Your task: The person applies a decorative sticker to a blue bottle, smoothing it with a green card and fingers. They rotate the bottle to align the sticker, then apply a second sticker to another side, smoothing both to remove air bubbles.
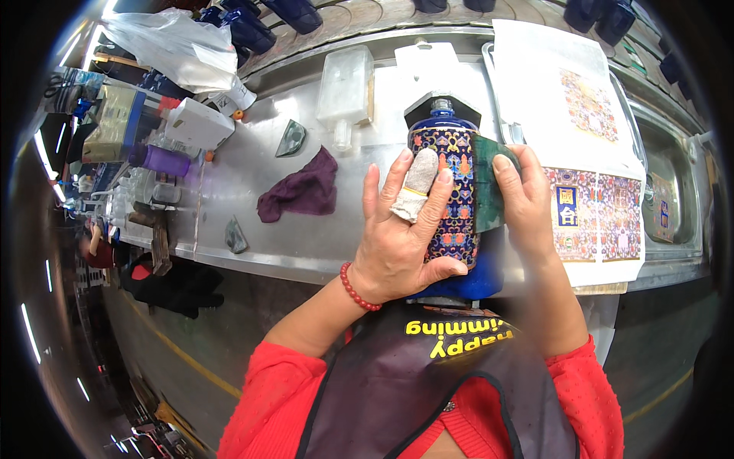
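A dark blue bottle (457, 195) lies on its side, its neck pointing away from me and its body covered with a colourful floral decal. Across the decal my left hand (397, 249) rests flat with fingers spread; a pale cloth cover (417, 187) wraps one finger. My right hand (527, 203) is closed on a flat dark green scraper (488, 180), thumb on its face. The scraper's long edge meets the right side of the bottle. A dark angular holder (417, 113) sits around the bottle's shoulder.
Left on the metal bench (237, 183) lie a purple cloth (302, 187), two green scraper pieces (291, 138) and a clear rectangular bottle (344, 88). Printed decal sheets (592, 210) are stacked at right, before a sink (673, 203). A white box (200, 124) stands far left.
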`<state>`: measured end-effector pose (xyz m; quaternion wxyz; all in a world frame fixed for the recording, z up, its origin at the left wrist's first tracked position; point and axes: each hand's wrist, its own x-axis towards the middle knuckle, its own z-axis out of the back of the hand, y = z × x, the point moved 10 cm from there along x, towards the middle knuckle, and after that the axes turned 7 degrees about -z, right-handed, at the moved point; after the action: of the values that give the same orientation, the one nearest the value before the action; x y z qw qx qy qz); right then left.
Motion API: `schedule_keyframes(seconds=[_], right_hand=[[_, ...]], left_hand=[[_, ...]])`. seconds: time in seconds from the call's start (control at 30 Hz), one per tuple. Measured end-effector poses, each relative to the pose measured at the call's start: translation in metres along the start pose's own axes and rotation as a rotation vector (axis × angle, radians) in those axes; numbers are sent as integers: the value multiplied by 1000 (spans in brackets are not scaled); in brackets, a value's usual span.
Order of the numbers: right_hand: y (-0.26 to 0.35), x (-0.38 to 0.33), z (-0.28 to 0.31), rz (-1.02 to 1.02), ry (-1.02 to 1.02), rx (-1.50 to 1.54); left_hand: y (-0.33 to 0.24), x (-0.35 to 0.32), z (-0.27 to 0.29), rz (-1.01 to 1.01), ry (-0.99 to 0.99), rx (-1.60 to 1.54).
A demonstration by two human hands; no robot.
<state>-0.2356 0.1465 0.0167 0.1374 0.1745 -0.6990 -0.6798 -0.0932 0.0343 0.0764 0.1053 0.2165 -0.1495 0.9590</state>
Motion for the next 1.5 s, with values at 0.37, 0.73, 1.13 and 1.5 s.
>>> schedule_keyframes(seconds=[0.37, 0.73, 1.13, 1.5], right_hand=[[-1, 0, 0, 21, 38, 10], [26, -2, 4, 9, 17, -12], [74, -18, -41, 715, 111, -879], [79, -26, -43, 737, 79, -909]], left_hand=[[9, 5, 8, -39, -104, -164], [43, 39, 7, -86, -103, -147], [48, 33, 9, -61, -175, -139], [42, 33, 12, -91, -158, -97]])
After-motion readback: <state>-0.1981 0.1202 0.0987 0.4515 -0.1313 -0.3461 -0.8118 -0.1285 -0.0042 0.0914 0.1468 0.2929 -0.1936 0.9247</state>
